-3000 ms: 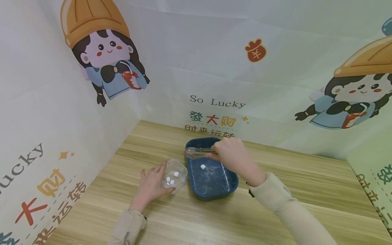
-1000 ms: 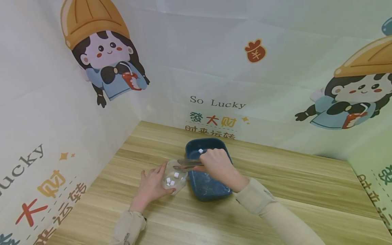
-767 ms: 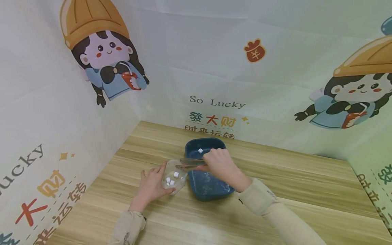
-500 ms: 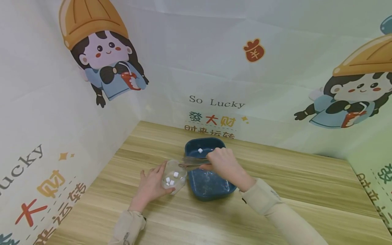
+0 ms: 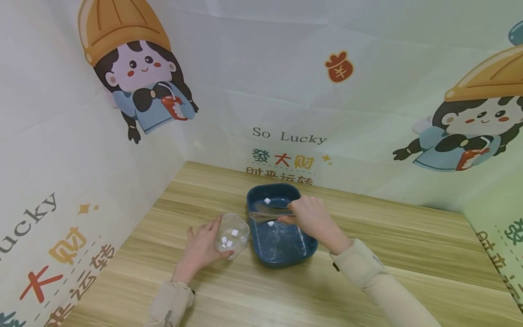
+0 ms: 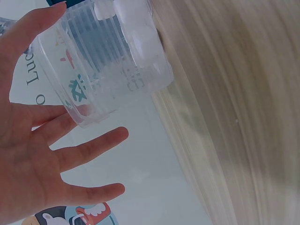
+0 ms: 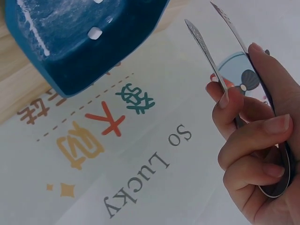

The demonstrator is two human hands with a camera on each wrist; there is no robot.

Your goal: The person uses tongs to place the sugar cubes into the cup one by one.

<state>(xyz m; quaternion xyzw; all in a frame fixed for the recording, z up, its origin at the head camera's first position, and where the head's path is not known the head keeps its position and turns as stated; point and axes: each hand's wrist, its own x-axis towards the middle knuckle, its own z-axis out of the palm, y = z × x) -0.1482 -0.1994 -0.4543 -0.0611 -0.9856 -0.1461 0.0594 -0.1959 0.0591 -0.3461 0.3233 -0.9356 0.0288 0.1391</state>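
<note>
In the head view my left hand holds a clear plastic container at its side, with several white cubes inside. The left wrist view shows thumb and fingers pinching the container, ring and little fingers stretched away. My right hand grips metal tongs, held over the dark blue tray. The tong arms stand apart in the right wrist view, nothing between their perforated tips. One white cube lies towards the tray's back; another white cube sits below the tongs, partly hidden.
A wood-grain table carries the tray and container side by side, nearly touching. Printed white cloth with cartoon figures and lettering rises behind and along both sides.
The tongs have swung from over the container rightward and back above the tray. A cube shows at the tray's back that was not visible 3 seconds ago. My left hand has stayed put.
</note>
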